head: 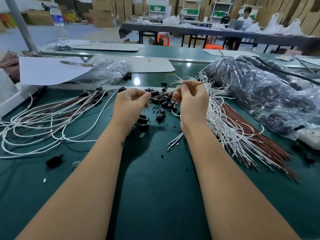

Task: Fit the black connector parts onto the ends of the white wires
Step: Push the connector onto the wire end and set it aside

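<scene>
Two hands meet over the middle of the green table (155, 179), and both are busy. Your left hand (129, 103) pinches a black connector (154, 93) between thumb and fingertips, holding it up off the table with its open end turned toward your other hand. Your right hand (192, 99) pinches a thin brown wire (216, 78) that runs up and away to the right; its near end points at the connector and sits just beside it, though you cannot tell whether the tip has gone in.

Under and between your hands lies a loose pile of black connectors (164, 101), with a few more scattered toward your left wrist. To the right of your right hand is a tangle of white wires (223, 116), their metal ends fanning out toward you, and touching that tangle on its far side lies a straight bundle of brown wires (251, 134). On the left, a spread of finished wires (52, 116), white and brown, loops across the table, with black connectors already on their far ends near your left hand.

At the far right sits a large clear plastic bag (268, 89) full of dark parts. A smaller clear bag (109, 70) lies behind your left hand, partly under a white sheet (48, 70). A water bottle (59, 23) stands upright at the far left edge.
</scene>
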